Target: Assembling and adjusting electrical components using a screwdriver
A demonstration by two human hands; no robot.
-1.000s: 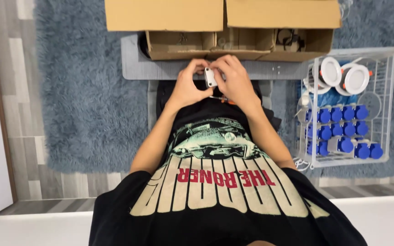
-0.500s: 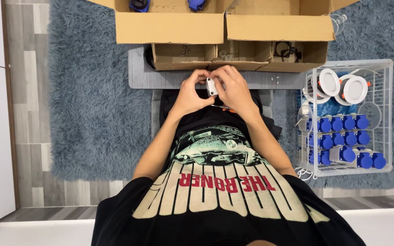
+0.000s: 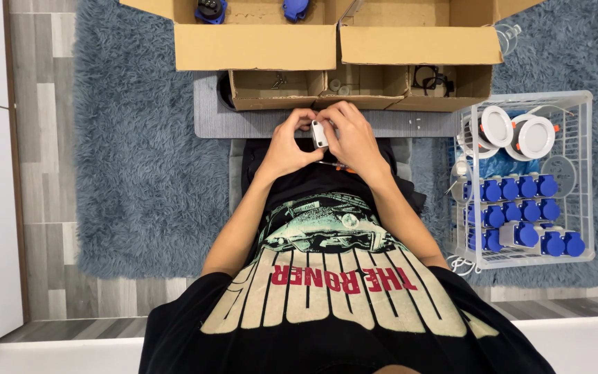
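Both hands meet over my lap, just in front of a low grey table [image 3: 210,122]. My left hand [image 3: 286,144] and my right hand [image 3: 353,138] pinch a small white rectangular part [image 3: 320,134] between their fingertips. A thin orange-tipped tool [image 3: 335,165] lies under my right hand on my black clothing. Much of the white part is hidden by my fingers.
Open cardboard boxes [image 3: 257,47] sit on and behind the table, with small parts in shallow compartments [image 3: 437,79] and blue items [image 3: 210,10] at the back. On the right stands a white wire basket [image 3: 583,173] with blue plugs [image 3: 520,188] and round white fittings [image 3: 536,136]. A shaggy blue-grey rug [image 3: 140,173] lies beneath.
The view has shifted so the hands and boxes sit lower in the picture. Both hands stay closed on the white part in the same pose.
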